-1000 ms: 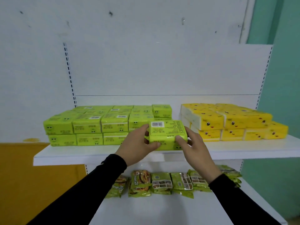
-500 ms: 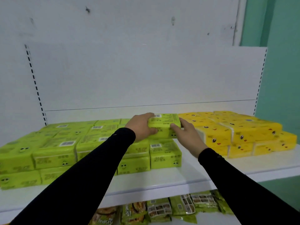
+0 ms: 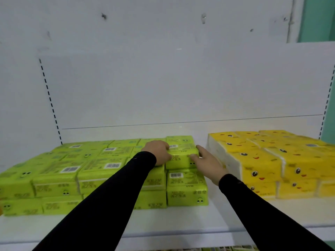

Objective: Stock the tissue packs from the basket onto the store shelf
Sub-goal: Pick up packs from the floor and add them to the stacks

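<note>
Where the green stack ends: tissue pack [image 3: 182,156] lies on top | left hand [image 3: 158,153] grips its left end | right hand [image 3: 206,163] grips its right end.

Left hand [image 3: 159,153] and right hand [image 3: 208,163] (arms outstretched) grip.

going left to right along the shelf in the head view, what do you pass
block of green tissue packs → left hand → green pack held between both hands → right hand → bare strip of white shelf → stack of yellow tissue packs
</note>
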